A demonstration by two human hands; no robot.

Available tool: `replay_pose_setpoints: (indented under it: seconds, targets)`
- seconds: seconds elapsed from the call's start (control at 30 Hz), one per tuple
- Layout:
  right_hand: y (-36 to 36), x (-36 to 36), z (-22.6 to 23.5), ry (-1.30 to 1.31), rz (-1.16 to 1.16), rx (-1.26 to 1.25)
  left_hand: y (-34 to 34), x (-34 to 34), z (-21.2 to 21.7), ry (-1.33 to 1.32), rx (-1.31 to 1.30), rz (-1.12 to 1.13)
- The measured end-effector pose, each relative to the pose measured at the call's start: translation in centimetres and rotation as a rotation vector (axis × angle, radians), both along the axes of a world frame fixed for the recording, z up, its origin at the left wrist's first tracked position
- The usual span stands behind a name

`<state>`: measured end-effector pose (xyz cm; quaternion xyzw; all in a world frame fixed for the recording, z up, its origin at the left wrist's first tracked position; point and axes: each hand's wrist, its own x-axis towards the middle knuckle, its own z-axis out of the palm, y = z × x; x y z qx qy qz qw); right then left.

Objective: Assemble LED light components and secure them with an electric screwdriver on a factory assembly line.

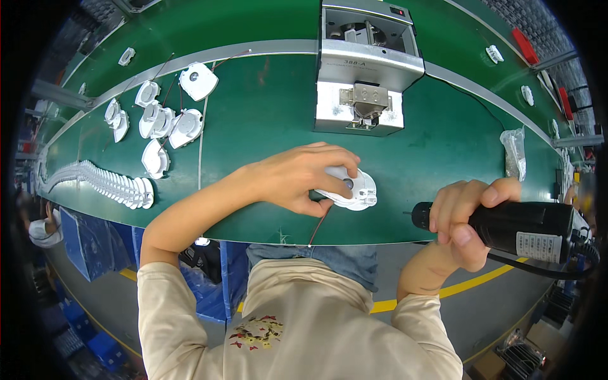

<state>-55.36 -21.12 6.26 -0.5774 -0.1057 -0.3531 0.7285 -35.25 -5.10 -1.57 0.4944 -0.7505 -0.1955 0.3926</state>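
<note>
1. Hands first: the left hand (303, 179) lies on a white round plastic part (352, 188) near the middle of the green table (266, 120). Its fingers (335, 157) are curved over the top of the part and press it down, and the thumb is at the lower side.
2. White part: it sits close to the near edge of the table, at about 6 o'clock from the grey metal machine (366, 69). A thin reddish wire (318, 226) runs from it over that edge.
3. The right hand (467, 215) is at 3 o'clock from the part, well apart from it. Its fingers are wrapped tightly around a black electric screwdriver (513, 227), whose tip points to the left toward the part but does not touch it.
4. Open room: between the machine and the part there is bare green surface.
5. At 10 o'clock from the left hand, several white parts (166, 120) lie in a loose group, and a long row of stacked white pieces (104, 180) curves along the table at 9 o'clock.
6. At 2 o'clock, a clear plastic bag (514, 152) lies near the metal rail (481, 92) at the far side of the table.
</note>
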Motion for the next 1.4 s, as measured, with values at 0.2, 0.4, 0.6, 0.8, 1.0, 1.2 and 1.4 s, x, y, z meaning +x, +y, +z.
replay_pose_setpoints:
  seconds: [0.2,0.4,0.6,0.8,1.0,1.2,1.4]
  targets:
    - [-1.1,0.3,0.1,0.005,0.068,-0.102,-1.0,-0.4,-0.2,-0.019,0.049,-0.086]
    - [-1.0,1.0,0.1,0.012,0.018,-0.038,-0.7,-0.7,-0.7,-0.042,0.079,-0.057]
    - [-0.8,2.4,0.4,-0.006,0.008,-0.019,1.6,-2.5,-0.9,-0.101,0.037,0.161]
    - [-0.7,7.3,2.2,-0.201,0.035,-0.065,3.1,-3.5,-0.7,-0.073,0.026,0.282]
    - [-0.3,11.2,3.4,-0.069,-0.215,-0.031,3.2,-4.0,-0.8,-0.059,0.004,0.331]
    - [0.2,12.6,2.7,-0.009,-0.311,-0.052,3.3,-4.2,-1.0,-0.048,-0.012,0.355]
    - [-0.3,13.8,2.3,0.084,-0.194,-0.122,3.5,-4.1,-1.4,-0.031,-0.021,0.367]
